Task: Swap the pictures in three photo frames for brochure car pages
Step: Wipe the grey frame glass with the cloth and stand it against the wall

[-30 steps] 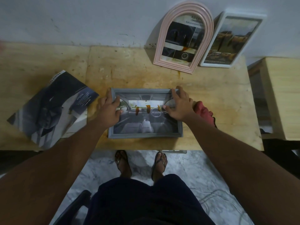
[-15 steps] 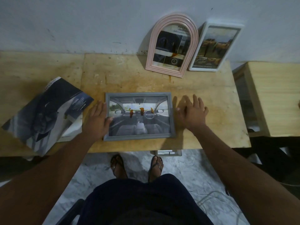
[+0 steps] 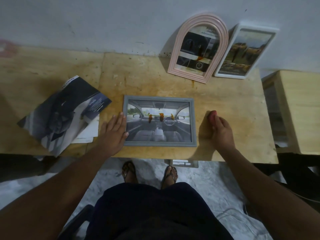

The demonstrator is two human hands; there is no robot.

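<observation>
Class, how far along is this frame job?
Done: pink frame and white frame lean on the wall, both filled. In hand: grey frame lies flat, car page in; left hand touches it, right hand grips a red cloth. Left: probably standing it up.

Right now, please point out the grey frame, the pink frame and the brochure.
grey frame (image 3: 159,144), head view, on its lower bar.
pink frame (image 3: 202,19), head view, on the top of its arch.
brochure (image 3: 58,118), head view, on the middle of its dark cover.

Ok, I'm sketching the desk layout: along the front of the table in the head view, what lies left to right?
Brochure → left hand → grey frame → right hand, gripping a red cloth.
</observation>
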